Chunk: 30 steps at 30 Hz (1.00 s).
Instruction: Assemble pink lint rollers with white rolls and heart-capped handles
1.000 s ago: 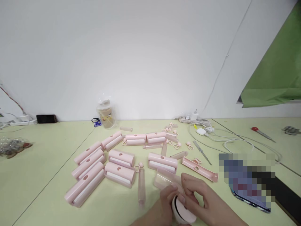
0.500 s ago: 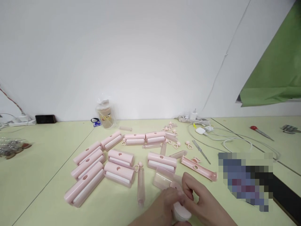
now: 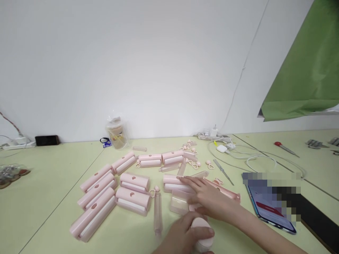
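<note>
My left hand [image 3: 186, 229] is wrapped around a pale pink lint roller [image 3: 202, 225] at the bottom of the view, its round white end facing me. My right hand [image 3: 209, 197] reaches forward with fingers stretched, over a finished-looking pink lint roller [image 3: 171, 180]; whether the fingertips touch it I cannot tell. Beneath that hand lies a clear pink curved cover [image 3: 177, 201]. Partly behind the right hand is an open pink half shell [image 3: 230, 192]. A slim translucent handle [image 3: 158, 213] lies left of my left hand, with a heart-shaped clip [image 3: 153, 192] at its top.
Several pink rollers [image 3: 94, 213] stand in rows on the left. More clips [image 3: 209, 164] and clear handles lie farther back, near tweezers [image 3: 223, 171]. On the right are a phone [image 3: 275, 208] and white cables [image 3: 254, 158]. A bagged cup [image 3: 117, 134] stands by the wall.
My right hand has left the roller held in front of me and stretched forward and left over the other parts. My left hand keeps its hold. The view has shifted slightly.
</note>
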Tool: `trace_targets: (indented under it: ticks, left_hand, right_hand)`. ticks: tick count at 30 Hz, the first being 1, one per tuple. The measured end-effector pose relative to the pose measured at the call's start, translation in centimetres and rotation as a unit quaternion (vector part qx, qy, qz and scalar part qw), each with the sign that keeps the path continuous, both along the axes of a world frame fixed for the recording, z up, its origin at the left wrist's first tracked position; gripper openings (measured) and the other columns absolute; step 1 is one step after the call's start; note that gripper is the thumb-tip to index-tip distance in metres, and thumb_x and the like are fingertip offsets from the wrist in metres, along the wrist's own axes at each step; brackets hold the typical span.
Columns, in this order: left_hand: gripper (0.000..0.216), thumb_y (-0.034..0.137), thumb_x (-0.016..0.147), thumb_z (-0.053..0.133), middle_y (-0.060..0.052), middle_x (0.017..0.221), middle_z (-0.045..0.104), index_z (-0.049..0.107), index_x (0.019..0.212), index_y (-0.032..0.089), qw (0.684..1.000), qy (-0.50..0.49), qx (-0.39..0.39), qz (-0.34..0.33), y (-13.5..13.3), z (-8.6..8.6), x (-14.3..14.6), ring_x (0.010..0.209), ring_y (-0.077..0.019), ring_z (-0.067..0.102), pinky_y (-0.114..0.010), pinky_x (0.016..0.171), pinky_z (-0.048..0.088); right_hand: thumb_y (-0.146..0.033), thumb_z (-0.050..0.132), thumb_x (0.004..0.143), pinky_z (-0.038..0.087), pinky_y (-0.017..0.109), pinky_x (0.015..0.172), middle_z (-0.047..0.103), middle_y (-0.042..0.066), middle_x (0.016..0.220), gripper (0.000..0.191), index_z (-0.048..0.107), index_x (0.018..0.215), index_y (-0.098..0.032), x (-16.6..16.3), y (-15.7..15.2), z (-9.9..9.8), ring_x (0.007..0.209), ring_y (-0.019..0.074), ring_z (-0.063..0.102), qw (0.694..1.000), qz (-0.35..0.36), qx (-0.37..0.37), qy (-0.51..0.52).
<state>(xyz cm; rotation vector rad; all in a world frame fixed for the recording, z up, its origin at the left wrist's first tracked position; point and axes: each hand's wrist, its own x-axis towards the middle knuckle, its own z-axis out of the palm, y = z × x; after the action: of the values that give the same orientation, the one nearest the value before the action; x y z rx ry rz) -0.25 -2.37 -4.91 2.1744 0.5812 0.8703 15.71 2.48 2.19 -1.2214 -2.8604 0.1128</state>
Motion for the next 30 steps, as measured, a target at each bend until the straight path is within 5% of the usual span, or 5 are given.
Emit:
trace_targets:
  ticks: [8, 15, 18, 23, 30]
  left_hand:
    - [0.040, 0.038, 0.075, 0.060, -0.009, 0.103, 0.058, 0.048, 0.111, 0.025, 0.981, -0.139, -0.133, 0.038, -0.2, 0.7, -0.7, 0.093, -0.0240, 0.056, -0.035, 0.080, 0.043]
    - [0.028, 0.031, 0.082, 0.055, -0.008, 0.085, 0.063, 0.050, 0.105, 0.014, 0.663, -0.522, -0.492, 0.212, 1.8, 6.7, -3.1, 0.072, -0.0188, 0.063, -0.029, 0.068, 0.049]
    - [0.022, 0.028, 0.086, 0.049, -0.008, 0.082, 0.063, 0.054, 0.098, 0.010, 0.597, -0.544, -0.551, 0.209, 2.3, 7.7, -3.4, 0.070, -0.0171, 0.063, -0.026, 0.065, 0.049]
    - [0.031, 0.035, 0.084, 0.053, -0.007, 0.080, 0.062, 0.053, 0.105, 0.012, 0.588, -0.530, -0.588, 0.165, 2.2, 6.5, -2.7, 0.072, -0.0180, 0.061, -0.027, 0.067, 0.046]
    - [0.026, 0.040, 0.085, 0.051, 0.000, 0.073, 0.054, 0.050, 0.098, 0.017, 0.646, -0.510, -0.552, 0.134, 1.9, 5.4, -2.3, 0.071, -0.0133, 0.055, -0.024, 0.069, 0.041]
  right_hand:
    - [-0.007, 0.060, 0.072, 0.039, 0.042, 0.090, 0.051, 0.011, 0.126, 0.013, 0.062, 0.078, -0.018, 0.3, 0.0, 0.9, 0.120, 0.0278, 0.040, 0.995, 0.011, -0.029, 0.097]
    - [-0.032, 0.057, 0.081, 0.048, 0.026, 0.064, 0.057, -0.001, 0.073, 0.012, 0.052, 0.076, -0.022, 0.1, -2.4, 1.5, 0.070, 0.0151, 0.057, 0.908, -0.084, -0.062, 0.406]
    - [-0.029, 0.062, 0.078, 0.048, 0.023, 0.063, 0.058, -0.001, 0.073, 0.012, 0.053, 0.074, -0.023, -1.8, -3.3, 1.0, 0.069, 0.0141, 0.057, 0.885, -0.032, -0.072, 0.459]
    - [-0.023, 0.064, 0.077, 0.048, 0.022, 0.068, 0.059, -0.003, 0.076, 0.011, 0.054, 0.079, -0.024, -3.8, -3.7, 0.1, 0.072, 0.0131, 0.058, 0.868, -0.007, -0.057, 0.493]
    - [-0.026, 0.059, 0.081, 0.046, 0.020, 0.060, 0.055, -0.004, 0.070, 0.010, 0.051, 0.075, -0.024, -3.6, -3.8, -1.1, 0.066, 0.0124, 0.055, 0.859, -0.040, -0.020, 0.510]
